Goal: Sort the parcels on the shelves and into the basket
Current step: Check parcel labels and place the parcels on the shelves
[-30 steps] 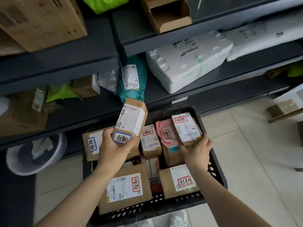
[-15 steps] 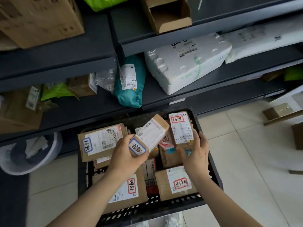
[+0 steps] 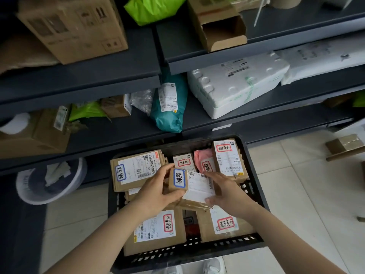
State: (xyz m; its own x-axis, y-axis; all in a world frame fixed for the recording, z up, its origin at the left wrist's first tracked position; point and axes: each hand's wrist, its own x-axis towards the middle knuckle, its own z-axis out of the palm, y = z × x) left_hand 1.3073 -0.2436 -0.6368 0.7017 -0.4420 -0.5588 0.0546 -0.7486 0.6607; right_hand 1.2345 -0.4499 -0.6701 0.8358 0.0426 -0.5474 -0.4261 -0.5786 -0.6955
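A black plastic basket stands on the floor below the shelves, full of several brown parcels with red or blue marked labels. My left hand grips a small brown parcel with a blue-framed label over the basket's middle. My right hand holds the same parcel's right end, fingers along its white shipping label. A larger blue-labelled parcel lies at the basket's back left. A red-labelled parcel lies flat at the back right.
Dark grey shelves rise behind the basket, holding a teal bag, a white foam box, cardboard boxes and green bags. A white waste bin sits at the left. A small box lies on the tiled floor at the right.
My left hand lowered the blue-labelled parcel toward the basket's middle. My right hand let go of the red-labelled parcel, now at the back right, and took the blue-labelled parcel's right end.
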